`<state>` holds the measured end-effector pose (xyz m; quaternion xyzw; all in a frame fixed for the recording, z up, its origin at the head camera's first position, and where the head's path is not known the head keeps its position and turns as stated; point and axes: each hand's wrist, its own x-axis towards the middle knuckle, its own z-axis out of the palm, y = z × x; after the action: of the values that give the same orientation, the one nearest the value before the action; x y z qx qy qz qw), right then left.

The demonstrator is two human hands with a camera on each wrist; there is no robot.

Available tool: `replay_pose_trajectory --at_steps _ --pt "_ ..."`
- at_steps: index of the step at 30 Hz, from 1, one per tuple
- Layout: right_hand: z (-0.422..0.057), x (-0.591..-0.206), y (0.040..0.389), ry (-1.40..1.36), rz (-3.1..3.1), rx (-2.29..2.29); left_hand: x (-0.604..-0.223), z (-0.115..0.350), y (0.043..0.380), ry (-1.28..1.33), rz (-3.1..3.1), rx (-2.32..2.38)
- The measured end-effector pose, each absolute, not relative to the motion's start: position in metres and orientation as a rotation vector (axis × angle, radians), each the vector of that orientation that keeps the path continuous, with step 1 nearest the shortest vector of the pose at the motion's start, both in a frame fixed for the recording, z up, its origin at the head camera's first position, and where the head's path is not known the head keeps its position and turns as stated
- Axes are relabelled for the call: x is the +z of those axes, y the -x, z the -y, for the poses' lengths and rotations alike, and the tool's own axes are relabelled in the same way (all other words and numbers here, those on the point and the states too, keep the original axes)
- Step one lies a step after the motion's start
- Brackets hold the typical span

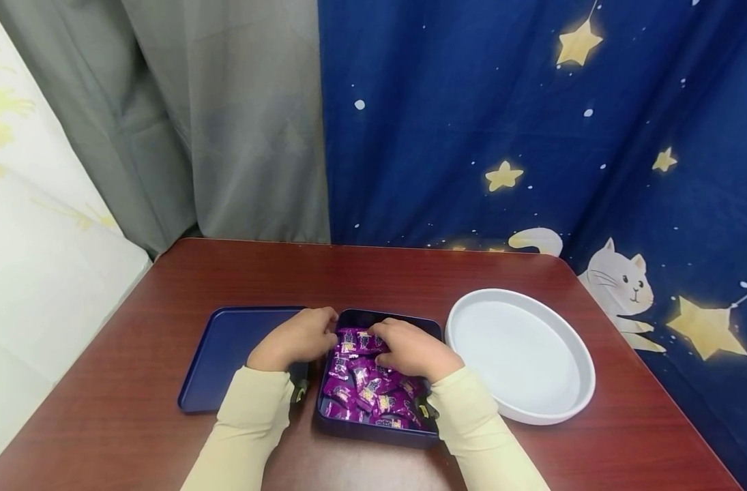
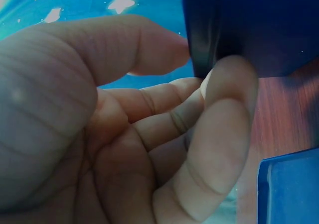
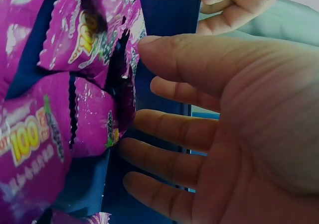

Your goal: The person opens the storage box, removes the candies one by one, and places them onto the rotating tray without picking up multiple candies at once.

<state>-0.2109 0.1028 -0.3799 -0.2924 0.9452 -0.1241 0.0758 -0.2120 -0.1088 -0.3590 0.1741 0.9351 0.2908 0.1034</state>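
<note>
A dark blue box (image 1: 376, 431) stands in the middle of the table, holding several purple wrapped candies (image 1: 342, 390). My left hand (image 1: 299, 337) is at the box's left wall near the far corner. In the left wrist view, thumb and bent forefinger pinch that blue wall (image 2: 269, 30). Over the far part of the candies is my right hand (image 1: 413, 349), palm down. The right wrist view shows its fingers (image 3: 169, 127) extended and spread beside the wrappers, with the thumb tip right at the edge of one candy (image 3: 94, 114) group; nothing is gripped there.
A flat dark blue lid (image 1: 241, 341) lies left of the box, partly under my left forearm. To the right is a round white tray (image 1: 520, 354), close to the right wrist. The reddish-brown table (image 1: 385, 283) ends at grey and blue curtains (image 1: 422, 136) behind.
</note>
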Motion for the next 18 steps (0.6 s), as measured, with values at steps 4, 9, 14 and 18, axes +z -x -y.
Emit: replay_pose_trajectory --at_steps 4,9,14,18 --pt "-0.1033 -0.3809 0.211 0.873 -2.838 -0.357 -0.3595 0.1088 0.2123 -0.5 -2.754 0.868" --pt "-0.1046 -0.3826 0.2111 0.87 -2.84 -0.346 -0.3594 0.1087 0.2118 -0.497 -2.759 0.858" --pt "-0.105 -0.3842 0.212 0.893 -2.841 -0.341 -0.3598 0.1084 0.2121 -0.499 -2.763 0.856" --pt "-0.1052 -0.3865 0.2126 0.881 -2.853 -0.334 -0.3619 0.1075 0.2125 -0.496 -2.771 0.847"
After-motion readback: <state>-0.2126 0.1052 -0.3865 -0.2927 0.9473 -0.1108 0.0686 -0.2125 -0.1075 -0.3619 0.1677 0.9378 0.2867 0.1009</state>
